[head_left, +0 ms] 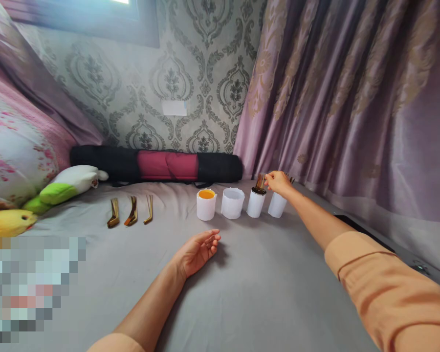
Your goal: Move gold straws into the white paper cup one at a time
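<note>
My right hand (277, 182) is at the mouth of a narrow white cup (255, 206), third from the left in a row. Its fingers pinch at thin gold-brown sticks (259, 182) that stand up out of this dark-mouthed cup. Another narrow white cup (276, 205) stands partly behind my right hand and wrist, with dark tips showing above it. My left hand (199, 252) rests on the grey sheet in front of the cups, fingers loosely curled and apart, holding nothing. Nearest to it are a white cup with an orange inside (206, 208) and a wide white cup (232, 204).
Three bundles of bent gold-brown sticks (113, 213) lie at the left on the grey sheet (278, 293). A black and red rolled bag (167, 165) lies along the wall. Plush toys (64, 186) sit at the far left. Purple curtains (333, 98) hang at the right.
</note>
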`<control>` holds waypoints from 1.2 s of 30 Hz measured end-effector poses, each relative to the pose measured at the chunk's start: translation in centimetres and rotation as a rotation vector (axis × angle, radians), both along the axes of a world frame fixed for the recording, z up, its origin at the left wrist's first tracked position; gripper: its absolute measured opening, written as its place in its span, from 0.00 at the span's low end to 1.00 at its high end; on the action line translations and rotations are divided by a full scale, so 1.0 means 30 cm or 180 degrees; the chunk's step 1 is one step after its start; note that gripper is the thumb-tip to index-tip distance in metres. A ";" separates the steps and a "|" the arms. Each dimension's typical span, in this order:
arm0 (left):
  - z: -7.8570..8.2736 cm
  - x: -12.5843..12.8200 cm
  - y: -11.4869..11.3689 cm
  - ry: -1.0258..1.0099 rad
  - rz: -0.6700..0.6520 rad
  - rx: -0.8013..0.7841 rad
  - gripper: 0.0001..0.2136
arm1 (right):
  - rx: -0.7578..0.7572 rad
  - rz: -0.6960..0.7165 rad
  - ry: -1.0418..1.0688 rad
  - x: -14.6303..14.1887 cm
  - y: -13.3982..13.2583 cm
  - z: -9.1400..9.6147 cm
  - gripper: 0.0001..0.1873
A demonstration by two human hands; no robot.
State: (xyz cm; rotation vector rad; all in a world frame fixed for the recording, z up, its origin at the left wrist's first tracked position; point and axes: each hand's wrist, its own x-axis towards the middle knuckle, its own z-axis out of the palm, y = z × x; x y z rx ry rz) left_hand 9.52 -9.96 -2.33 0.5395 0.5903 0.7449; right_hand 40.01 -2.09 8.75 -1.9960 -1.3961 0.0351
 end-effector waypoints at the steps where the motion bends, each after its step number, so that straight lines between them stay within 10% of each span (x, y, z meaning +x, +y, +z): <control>1: 0.000 0.000 0.000 -0.0002 -0.0003 0.0007 0.07 | -0.0008 -0.0009 0.0006 0.002 0.002 -0.002 0.12; 36: -0.008 0.001 0.009 -0.0037 -0.0031 -0.0060 0.10 | 0.0140 0.0004 0.0325 0.018 -0.038 -0.045 0.11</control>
